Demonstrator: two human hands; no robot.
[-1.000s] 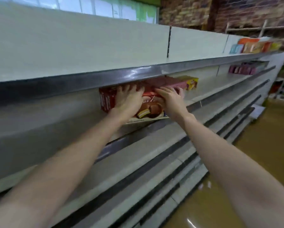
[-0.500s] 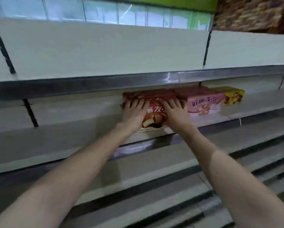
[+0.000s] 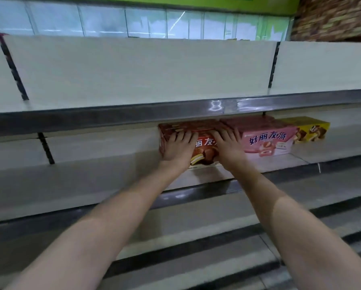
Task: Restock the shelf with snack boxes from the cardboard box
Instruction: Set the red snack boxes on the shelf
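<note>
Flat left hand (image 3: 176, 148), right hand (image 3: 227, 147) press red box (image 3: 204, 152) — pink box (image 3: 267, 141) reads 好丽友·派.

Both bare forearms extend forward and upward from the lower corners, converging toward the middle. Left hand (image 3: 178, 147): palm forward, fingers straight, together and pointing up, laid flat against the front of the red box (image 3: 204, 150). Right hand (image 3: 228, 148): same pose, palm flat against the same face, fingers straight and slightly spread, pointing up. The two hands sit side by side, near each other but apart. Both wrists are bent back. Neither hand curls round anything.
</note>
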